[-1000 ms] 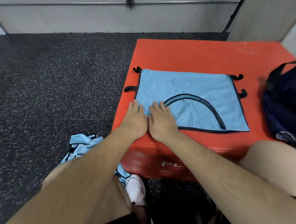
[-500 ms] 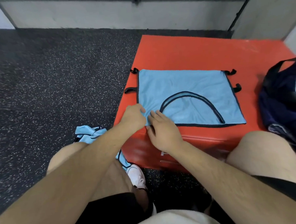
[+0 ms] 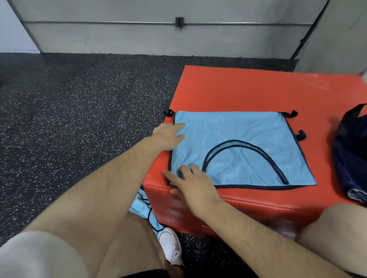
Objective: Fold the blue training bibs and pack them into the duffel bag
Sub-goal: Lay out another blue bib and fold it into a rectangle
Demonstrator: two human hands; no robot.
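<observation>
A light blue training bib with black trim lies flat on the red box, its curved neckline facing me. My left hand rests flat on the bib's far left edge, fingers straight. My right hand lies on the bib's near left corner with fingers spread. The dark navy duffel bag sits at the box's right end, partly cut off by the frame.
More blue bibs lie bunched on the speckled black floor beside the box, partly hidden by my left arm. My knees and a white shoe are below. A grey wall stands behind.
My left hand has moved from the near left corner up along the bib's left edge. My right hand stays at the near corner. The camera has tilted up.
</observation>
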